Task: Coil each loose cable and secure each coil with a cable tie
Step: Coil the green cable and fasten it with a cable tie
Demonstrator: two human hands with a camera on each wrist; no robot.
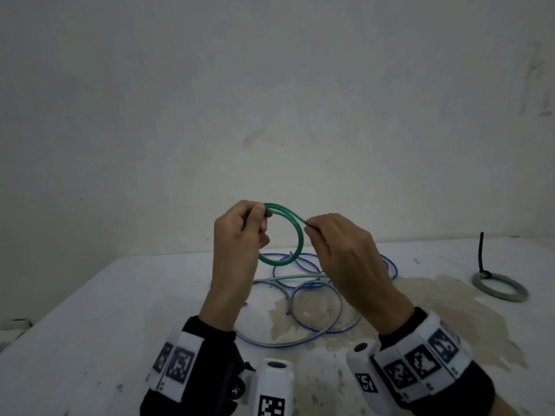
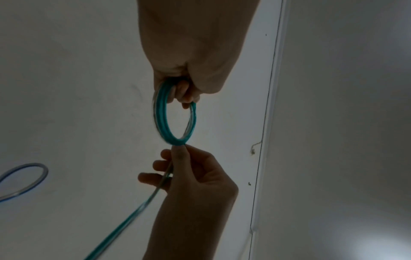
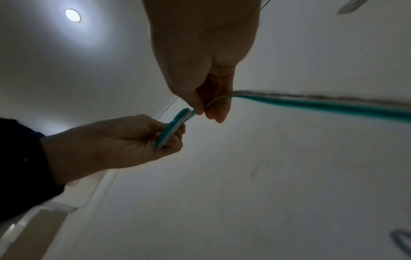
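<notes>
A green cable coil (image 1: 295, 232) of several turns is held up above the white table (image 1: 90, 310). My left hand (image 1: 240, 232) grips the coil's upper left side between thumb and curled fingers. My right hand (image 1: 336, 244) pinches the same green cable (image 2: 162, 121) at the coil's right edge, and the loose tail (image 3: 311, 103) runs through its fingers and away. In the left wrist view the tail (image 2: 124, 223) drops past the right hand (image 2: 189, 176). A loose blue-striped clear cable (image 1: 315, 295) lies in loops on the table below both hands.
A finished grey-green coil (image 1: 499, 286) bound with a black cable tie (image 1: 481, 253) lies at the table's far right. A pale stain (image 1: 444, 301) spreads over the table's middle and right. A bare wall stands close behind the table.
</notes>
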